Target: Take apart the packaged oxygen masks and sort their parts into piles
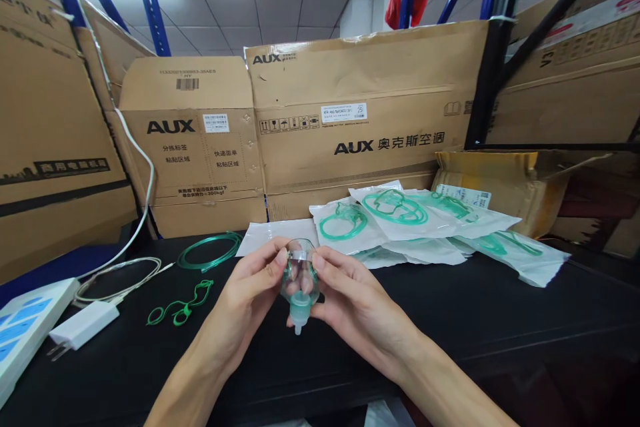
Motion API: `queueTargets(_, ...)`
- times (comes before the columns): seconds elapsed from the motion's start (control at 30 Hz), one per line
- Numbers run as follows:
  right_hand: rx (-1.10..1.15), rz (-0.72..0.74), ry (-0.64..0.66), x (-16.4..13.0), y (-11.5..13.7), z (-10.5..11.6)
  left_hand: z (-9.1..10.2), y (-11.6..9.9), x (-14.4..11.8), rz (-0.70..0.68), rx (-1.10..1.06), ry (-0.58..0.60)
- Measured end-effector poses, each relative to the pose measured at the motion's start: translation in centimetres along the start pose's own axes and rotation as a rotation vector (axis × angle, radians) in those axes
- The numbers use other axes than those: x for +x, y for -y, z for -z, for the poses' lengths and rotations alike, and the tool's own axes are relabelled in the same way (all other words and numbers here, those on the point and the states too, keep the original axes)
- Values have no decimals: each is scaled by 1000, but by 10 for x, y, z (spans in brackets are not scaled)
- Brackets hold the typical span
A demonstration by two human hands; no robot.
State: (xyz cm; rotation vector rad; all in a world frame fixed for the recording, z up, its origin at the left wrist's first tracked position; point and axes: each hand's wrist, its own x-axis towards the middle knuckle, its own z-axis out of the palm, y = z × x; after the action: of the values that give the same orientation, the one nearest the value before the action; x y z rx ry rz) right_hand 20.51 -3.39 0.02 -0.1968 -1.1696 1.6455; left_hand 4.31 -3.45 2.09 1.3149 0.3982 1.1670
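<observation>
While both hands (255, 293) (350, 300) hold the mask (300, 280), sealed packets (400, 220) lie behind.

I'm in a stockroom: AUX cardboard cartons (350, 120) stacked against blue steel racking (150, 7), sealed packets (420, 220) piled on my table (500, 320).
</observation>
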Motion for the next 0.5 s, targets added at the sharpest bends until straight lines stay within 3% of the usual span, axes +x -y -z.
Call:
queueTargets(0.13, -78, 19, -13, -1, 1, -1, 0, 0, 0, -23, 53, -45)
queueTargets(0.5, -371, 42, -100, -4, 12, -2, 12, 3, 1, -156, 582, -48)
